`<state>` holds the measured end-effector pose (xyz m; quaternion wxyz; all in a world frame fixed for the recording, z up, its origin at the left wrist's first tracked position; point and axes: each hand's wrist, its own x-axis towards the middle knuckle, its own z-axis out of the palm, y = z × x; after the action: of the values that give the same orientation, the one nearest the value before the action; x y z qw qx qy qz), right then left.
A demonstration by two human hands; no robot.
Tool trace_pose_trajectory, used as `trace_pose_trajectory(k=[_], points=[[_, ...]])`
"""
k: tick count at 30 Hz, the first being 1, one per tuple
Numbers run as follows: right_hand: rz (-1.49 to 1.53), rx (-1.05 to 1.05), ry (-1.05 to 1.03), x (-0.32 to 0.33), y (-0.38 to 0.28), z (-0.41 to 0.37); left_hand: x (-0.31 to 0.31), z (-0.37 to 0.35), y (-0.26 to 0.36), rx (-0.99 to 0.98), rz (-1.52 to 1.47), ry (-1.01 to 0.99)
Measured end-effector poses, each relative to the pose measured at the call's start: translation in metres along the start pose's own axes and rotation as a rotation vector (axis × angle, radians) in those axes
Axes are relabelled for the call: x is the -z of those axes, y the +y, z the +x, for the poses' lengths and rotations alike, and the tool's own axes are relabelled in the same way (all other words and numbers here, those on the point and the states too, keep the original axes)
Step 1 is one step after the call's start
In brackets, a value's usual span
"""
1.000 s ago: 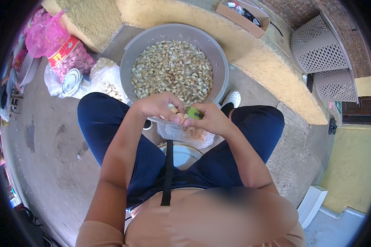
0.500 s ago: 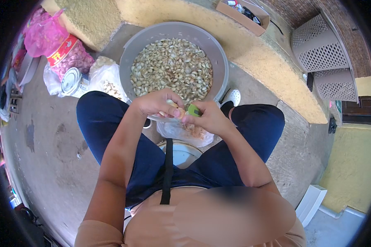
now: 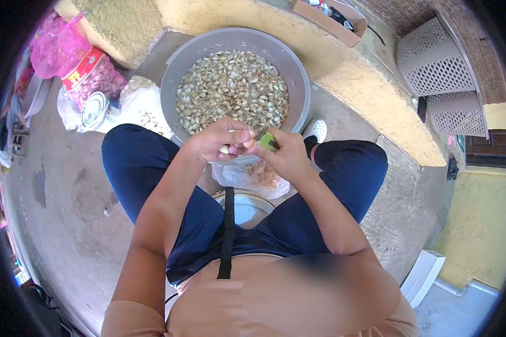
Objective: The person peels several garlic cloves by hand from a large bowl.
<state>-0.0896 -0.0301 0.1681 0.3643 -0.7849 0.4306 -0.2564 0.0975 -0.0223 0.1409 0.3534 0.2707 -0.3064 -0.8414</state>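
My left hand [image 3: 216, 140] pinches a pale garlic clove [image 3: 225, 149] between thumb and fingers. My right hand [image 3: 284, 154] is closed on a small green-handled knife [image 3: 268, 141], its tip against the clove. Both hands meet just above the near rim of a large grey basin [image 3: 177, 67] filled with garlic cloves [image 3: 233, 90]. Below the hands lies a clear plastic bag [image 3: 236, 177] holding peelings [image 3: 262, 173].
Pink bags [image 3: 53, 50], a red-labelled sack of garlic [image 3: 93, 76], a tin can [image 3: 94, 111] and a white bag [image 3: 143, 104] lie at the left. A cardboard box [image 3: 329, 19] sits on the yellow ledge; lattice baskets [image 3: 433, 62] stand at right. A white stool [image 3: 247, 208] shows between my knees.
Both hands have risen slightly toward the basin. My left hand has turned the clove, so it now shows below the fingers.
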Motion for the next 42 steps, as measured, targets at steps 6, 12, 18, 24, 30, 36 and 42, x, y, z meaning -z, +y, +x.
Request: trace_pose_trajectory(k=[6,12,18,24,30,36,42], points=[[-0.068,0.02,0.106,-0.007,0.003,0.0,-0.003,0.001,-0.003,-0.02,-0.078,0.067],[-0.04,-0.045,0.071,-0.006,0.002,0.001,-0.003,0.002,-0.005,-0.015,-0.077,0.097],[-0.072,-0.04,-0.015,0.002,0.008,0.003,0.0,0.003,-0.007,0.061,-0.124,0.026],[-0.235,0.083,0.187,-0.001,0.007,0.001,-0.008,0.005,-0.01,0.017,-0.224,0.105],[-0.321,0.223,0.277,-0.003,0.007,0.001,-0.009,0.005,-0.012,-0.025,-0.273,0.078],[-0.108,0.168,0.04,0.009,0.012,0.006,-0.012,0.002,-0.003,0.071,-0.143,0.0],[-0.127,0.172,0.022,0.007,0.019,0.009,-0.011,0.004,-0.01,0.074,-0.096,0.018]])
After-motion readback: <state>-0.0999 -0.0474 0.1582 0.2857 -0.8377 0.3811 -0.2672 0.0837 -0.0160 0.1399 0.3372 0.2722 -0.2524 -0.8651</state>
